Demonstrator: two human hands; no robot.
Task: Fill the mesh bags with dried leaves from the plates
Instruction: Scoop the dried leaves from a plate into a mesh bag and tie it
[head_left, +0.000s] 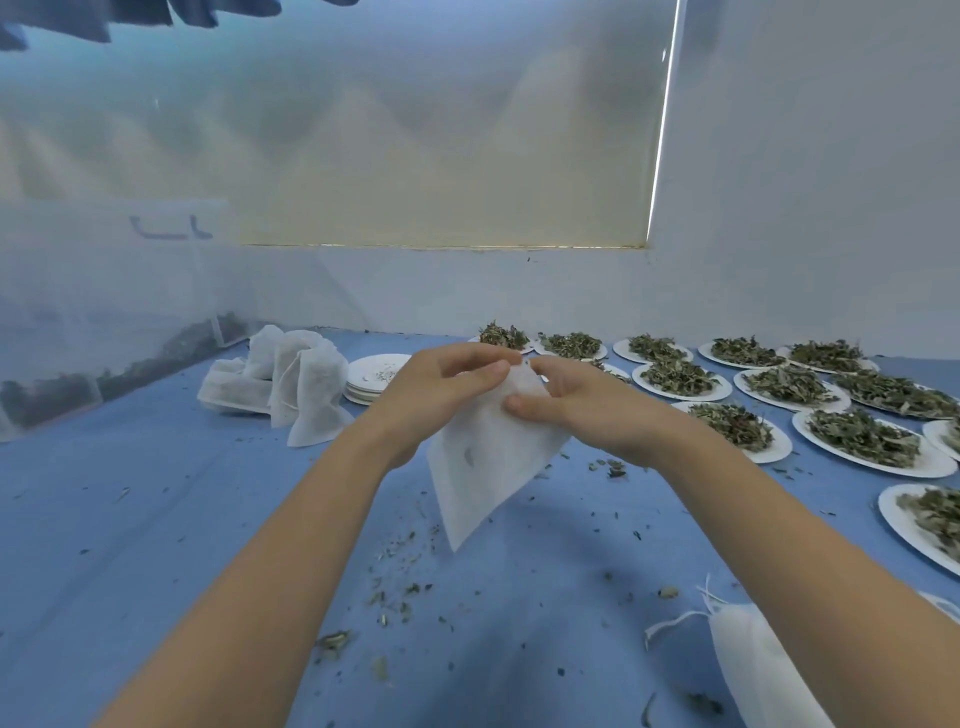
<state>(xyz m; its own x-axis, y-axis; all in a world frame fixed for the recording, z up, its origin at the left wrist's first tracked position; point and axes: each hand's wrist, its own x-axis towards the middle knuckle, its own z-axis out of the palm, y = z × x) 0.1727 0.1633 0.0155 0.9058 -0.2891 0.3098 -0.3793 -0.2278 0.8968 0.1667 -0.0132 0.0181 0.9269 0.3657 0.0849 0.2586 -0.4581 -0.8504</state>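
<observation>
Nearest, below the right hand (582, 410): spare bags (753, 670) with drawstring, cut off by the frame edge. Crumbs (400, 597) litter the blue counter (156, 519) beneath both hands. Left hand (447, 384) and right hand pinch the top edge of an empty mesh bag (488, 467), held above the counter. Risk: the mouth stays stuck together, so leaves would spill. Right of the hands: plates of dried leaves (862, 441). Left, beyond: filled bags (296, 384), stacked empty plates (371, 379). Whether the mouth is open is hidden by the fingers.
</observation>
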